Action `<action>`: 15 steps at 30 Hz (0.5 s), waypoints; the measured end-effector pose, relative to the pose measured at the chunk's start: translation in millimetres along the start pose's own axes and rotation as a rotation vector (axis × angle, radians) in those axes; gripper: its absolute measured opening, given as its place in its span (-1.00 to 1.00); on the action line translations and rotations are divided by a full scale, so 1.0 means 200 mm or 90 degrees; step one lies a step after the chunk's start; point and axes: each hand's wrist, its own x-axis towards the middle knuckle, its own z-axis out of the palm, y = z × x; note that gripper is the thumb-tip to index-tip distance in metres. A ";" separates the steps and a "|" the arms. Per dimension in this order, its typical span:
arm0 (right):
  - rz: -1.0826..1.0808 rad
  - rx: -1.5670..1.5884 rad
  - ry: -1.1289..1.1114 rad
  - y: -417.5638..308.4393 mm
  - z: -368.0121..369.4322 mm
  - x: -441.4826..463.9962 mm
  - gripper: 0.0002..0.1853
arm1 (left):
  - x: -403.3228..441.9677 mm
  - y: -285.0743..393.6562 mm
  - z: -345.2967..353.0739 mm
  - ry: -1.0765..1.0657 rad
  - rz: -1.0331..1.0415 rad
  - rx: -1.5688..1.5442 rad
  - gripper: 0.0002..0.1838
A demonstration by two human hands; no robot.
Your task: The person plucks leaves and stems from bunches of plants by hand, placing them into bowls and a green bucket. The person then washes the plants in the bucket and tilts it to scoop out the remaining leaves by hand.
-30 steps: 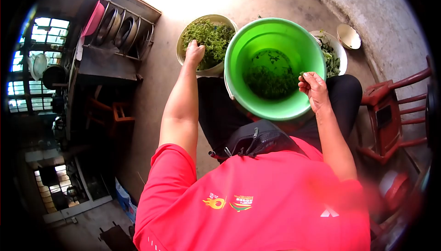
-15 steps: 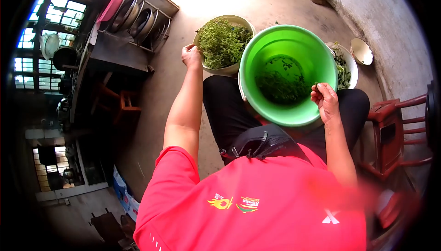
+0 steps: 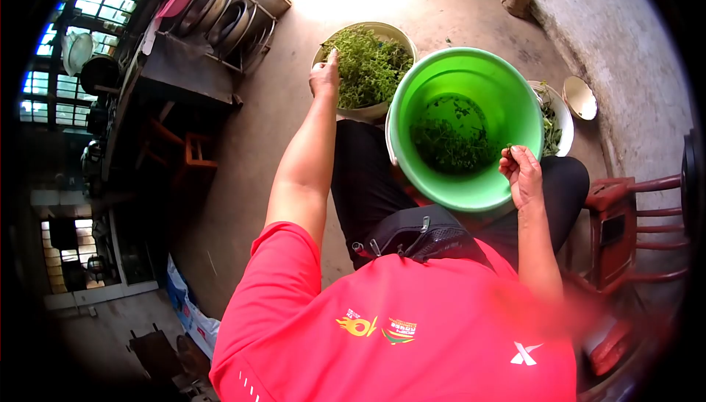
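My left hand (image 3: 324,77) reaches over the near left part of a pale basin (image 3: 403,37) heaped with leafy green sprigs (image 3: 371,67). One finger is stretched out against the greens, and the other fingertips are hard to make out. At the right side of the bright green bucket (image 3: 515,93), my right hand (image 3: 523,172) is closed in a pinch on a small green sprig (image 3: 509,149). Dark leafy bits (image 3: 452,137) lie in the bottom of the bucket, which stands between my knees.
Behind the bucket's right side is a white basin (image 3: 565,119) with more greens. A small pale bowl (image 3: 580,98) lies near the wall. A red-brown chair (image 3: 614,233) stands at right, and a rack of pans (image 3: 220,23) at upper left. Leaf scraps dot the floor.
My left hand has moved from the basin's outer left edge to the right, over the greens. My right hand stays pinched beside the bucket. The whole view has shifted slightly.
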 end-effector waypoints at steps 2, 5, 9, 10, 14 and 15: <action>-0.003 0.003 0.000 0.00 0.00 0.01 -0.90 | -0.01 -0.02 -0.01 -0.045 -0.030 -0.121 -0.67; -0.005 0.005 0.000 0.00 0.00 0.01 -0.90 | -0.14 0.05 -0.03 -0.090 -0.080 -0.317 -0.91; -0.008 0.012 -0.003 0.01 0.00 0.01 -0.90 | -0.19 0.02 -0.02 0.027 0.100 -0.365 -0.93; -0.009 0.013 -0.007 0.01 0.00 0.01 -0.90 | -0.20 0.01 -0.02 0.027 0.115 -0.407 -0.93; -0.010 0.016 -0.009 0.01 -0.01 0.01 -0.90 | -0.24 0.02 -0.03 0.006 0.095 -0.531 -0.90; -0.010 0.017 -0.009 0.01 -0.01 0.01 -0.90 | -0.25 0.02 -0.04 0.006 0.096 -0.531 -0.90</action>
